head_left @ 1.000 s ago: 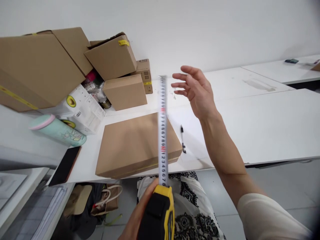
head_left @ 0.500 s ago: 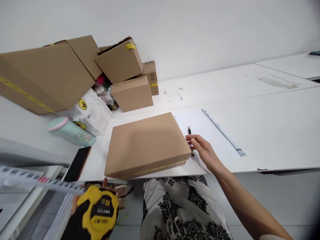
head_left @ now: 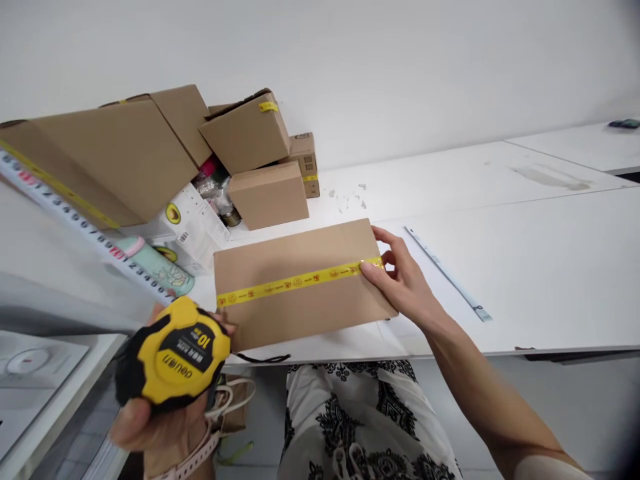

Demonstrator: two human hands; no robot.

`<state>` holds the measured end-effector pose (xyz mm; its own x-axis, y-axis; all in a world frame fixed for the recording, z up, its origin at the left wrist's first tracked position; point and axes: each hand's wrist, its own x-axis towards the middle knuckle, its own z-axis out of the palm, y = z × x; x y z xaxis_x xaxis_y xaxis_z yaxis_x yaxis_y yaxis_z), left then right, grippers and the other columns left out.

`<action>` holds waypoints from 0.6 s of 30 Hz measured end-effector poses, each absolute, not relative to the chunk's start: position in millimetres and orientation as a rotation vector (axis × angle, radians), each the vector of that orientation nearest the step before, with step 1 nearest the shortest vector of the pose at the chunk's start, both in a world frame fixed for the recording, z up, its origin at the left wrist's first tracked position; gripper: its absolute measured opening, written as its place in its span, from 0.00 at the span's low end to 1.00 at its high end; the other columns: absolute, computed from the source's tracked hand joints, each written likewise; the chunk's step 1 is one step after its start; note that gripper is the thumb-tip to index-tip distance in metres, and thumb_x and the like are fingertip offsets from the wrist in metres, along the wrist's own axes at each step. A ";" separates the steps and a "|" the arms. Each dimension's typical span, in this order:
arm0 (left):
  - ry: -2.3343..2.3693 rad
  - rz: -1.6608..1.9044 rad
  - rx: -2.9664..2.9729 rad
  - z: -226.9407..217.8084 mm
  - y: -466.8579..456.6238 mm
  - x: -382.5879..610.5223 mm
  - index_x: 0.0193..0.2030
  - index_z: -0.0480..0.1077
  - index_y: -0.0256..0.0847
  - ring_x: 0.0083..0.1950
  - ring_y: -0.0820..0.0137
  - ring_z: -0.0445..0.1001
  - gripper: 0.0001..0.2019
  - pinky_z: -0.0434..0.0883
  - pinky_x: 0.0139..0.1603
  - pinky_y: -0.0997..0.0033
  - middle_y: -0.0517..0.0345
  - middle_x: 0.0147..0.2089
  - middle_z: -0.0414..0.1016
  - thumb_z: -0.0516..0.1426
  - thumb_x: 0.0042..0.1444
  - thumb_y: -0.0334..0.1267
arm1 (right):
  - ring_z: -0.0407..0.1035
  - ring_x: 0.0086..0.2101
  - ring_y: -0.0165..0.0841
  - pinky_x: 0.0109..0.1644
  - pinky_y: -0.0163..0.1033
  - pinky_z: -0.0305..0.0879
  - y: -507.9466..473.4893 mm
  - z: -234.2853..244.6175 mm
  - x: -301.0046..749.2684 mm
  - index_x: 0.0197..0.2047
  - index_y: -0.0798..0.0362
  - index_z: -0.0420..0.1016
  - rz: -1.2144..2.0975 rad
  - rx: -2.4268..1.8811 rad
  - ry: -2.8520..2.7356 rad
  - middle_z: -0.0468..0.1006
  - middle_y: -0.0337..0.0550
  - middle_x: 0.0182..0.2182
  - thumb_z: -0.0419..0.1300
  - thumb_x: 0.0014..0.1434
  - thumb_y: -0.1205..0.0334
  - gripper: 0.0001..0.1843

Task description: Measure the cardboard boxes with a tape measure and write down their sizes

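My left hand [head_left: 165,420] is wrapped round a yellow and black tape measure [head_left: 183,357] in the lower left. Its white blade [head_left: 90,233] is pulled out and slants up toward the left edge. My right hand [head_left: 400,277] grips the right end of a brown cardboard box [head_left: 300,247], thumb on the near face and fingers behind. A strip of yellow printed tape [head_left: 285,285] runs across the face turned to me. The box stands tilted at the front of the white table [head_left: 525,267], its left end close to the fingers of my left hand.
Several cardboard boxes [head_left: 110,160] are stacked at the back left. Before them are a white avocado-print box [head_left: 200,223] and a mint green bottle [head_left: 163,267]. A long pale paper strip [head_left: 447,273] lies right of my right hand. White paper [head_left: 410,333] lies under the box.
My right hand has taken hold of the box's right end, and the box has turned so its taped side faces me. My left hand and the tape measure have risen, the blade now slanting upward.
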<state>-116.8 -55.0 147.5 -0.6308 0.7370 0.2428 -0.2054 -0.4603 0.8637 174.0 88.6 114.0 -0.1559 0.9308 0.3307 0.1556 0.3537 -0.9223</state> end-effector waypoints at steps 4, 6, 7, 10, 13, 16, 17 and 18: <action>1.145 2.189 0.961 166.9 -45.8 -95.6 0.42 0.81 0.47 0.46 0.57 0.78 0.24 0.83 0.45 0.56 0.64 0.49 0.82 0.72 0.38 0.53 | 0.69 0.37 0.36 0.44 0.48 0.72 125.2 121.9 157.4 0.70 0.37 0.64 0.989 -1.057 -1.553 0.66 0.47 0.68 0.63 0.62 0.48 0.34; 1.172 2.219 0.937 171.6 -52.0 -83.6 0.46 0.81 0.48 0.45 0.55 0.80 0.26 0.84 0.42 0.55 0.60 0.50 0.82 0.71 0.40 0.54 | 0.68 0.36 0.35 0.47 0.50 0.72 147.7 126.4 149.0 0.68 0.39 0.67 1.026 -1.078 -1.526 0.66 0.47 0.68 0.64 0.59 0.52 0.34; 1.181 2.193 0.914 172.1 -57.6 -78.0 0.48 0.81 0.48 0.44 0.53 0.81 0.28 0.84 0.40 0.53 0.57 0.50 0.82 0.71 0.40 0.56 | 0.68 0.37 0.36 0.49 0.51 0.72 158.2 128.7 145.2 0.67 0.41 0.68 1.067 -1.090 -1.513 0.66 0.47 0.68 0.64 0.58 0.54 0.33; 1.167 1.860 0.751 166.5 -78.6 -64.4 0.53 0.79 0.50 0.40 0.47 0.83 0.32 0.83 0.40 0.45 0.51 0.49 0.83 0.70 0.40 0.60 | 0.70 0.46 0.41 0.55 0.54 0.71 182.0 134.3 137.1 0.64 0.46 0.71 1.196 -1.102 -1.478 0.70 0.50 0.64 0.64 0.55 0.59 0.32; 1.047 1.403 0.541 154.8 -93.5 -53.5 0.56 0.77 0.50 0.46 0.43 0.83 0.35 0.80 0.50 0.40 0.48 0.48 0.83 0.70 0.42 0.61 | 0.64 0.61 0.46 0.66 0.58 0.64 193.6 136.0 134.2 0.63 0.46 0.71 1.167 -1.004 -1.535 0.70 0.48 0.65 0.63 0.51 0.65 0.34; 0.948 1.204 0.465 143.8 -93.1 -42.1 0.58 0.76 0.44 0.50 0.45 0.82 0.34 0.77 0.57 0.43 0.43 0.50 0.83 0.67 0.47 0.61 | 0.56 0.69 0.45 0.75 0.60 0.50 201.8 135.7 133.1 0.64 0.42 0.70 1.034 -0.871 -1.686 0.66 0.43 0.69 0.61 0.50 0.69 0.37; 0.915 1.178 0.464 141.3 -90.3 -38.3 0.56 0.77 0.41 0.50 0.46 0.82 0.33 0.77 0.57 0.44 0.41 0.49 0.83 0.66 0.49 0.61 | 0.54 0.70 0.45 0.76 0.59 0.48 205.2 136.1 132.3 0.65 0.41 0.70 1.004 -0.850 -1.735 0.64 0.42 0.71 0.60 0.51 0.69 0.37; 0.875 1.150 0.463 139.7 -87.0 -34.7 0.55 0.78 0.38 0.49 0.47 0.82 0.32 0.77 0.57 0.46 0.40 0.49 0.82 0.65 0.51 0.61 | 0.53 0.71 0.45 0.77 0.59 0.46 209.2 136.9 131.0 0.66 0.41 0.69 0.986 -0.844 -1.776 0.63 0.41 0.72 0.59 0.53 0.68 0.37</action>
<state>-34.7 -87.0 139.7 0.1412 0.9235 -0.3568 -0.5903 0.3678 0.7185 131.0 209.2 136.9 -0.3547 0.8543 0.3798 0.1296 0.4473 -0.8850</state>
